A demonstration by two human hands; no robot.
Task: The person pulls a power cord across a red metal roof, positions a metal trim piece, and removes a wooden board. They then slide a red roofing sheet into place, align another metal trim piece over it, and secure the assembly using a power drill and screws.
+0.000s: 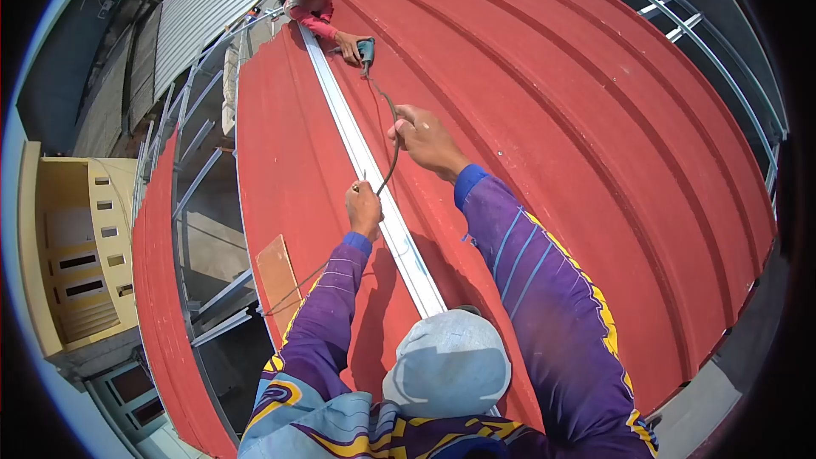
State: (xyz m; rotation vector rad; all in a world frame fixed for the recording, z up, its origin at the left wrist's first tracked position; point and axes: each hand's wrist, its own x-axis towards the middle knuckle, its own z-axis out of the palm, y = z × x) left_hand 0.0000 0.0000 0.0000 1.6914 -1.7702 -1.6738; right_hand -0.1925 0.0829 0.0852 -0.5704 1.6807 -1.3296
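While the left hand [364,208] closes around the dark cord [384,94], the right hand [425,143] pinches it farther out, fingers curled. The pale metal strip [408,263] already lies along the red roofing [544,102] between them; whether it is fastened cannot be told. Beyond the right hand, a co-worker's hand [349,45] grips the drill [365,51]. Well left of the left hand, frame bars [198,184] remain uncovered.

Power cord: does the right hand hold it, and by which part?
The right hand holds the power cord partway along, between the drill and the left hand.
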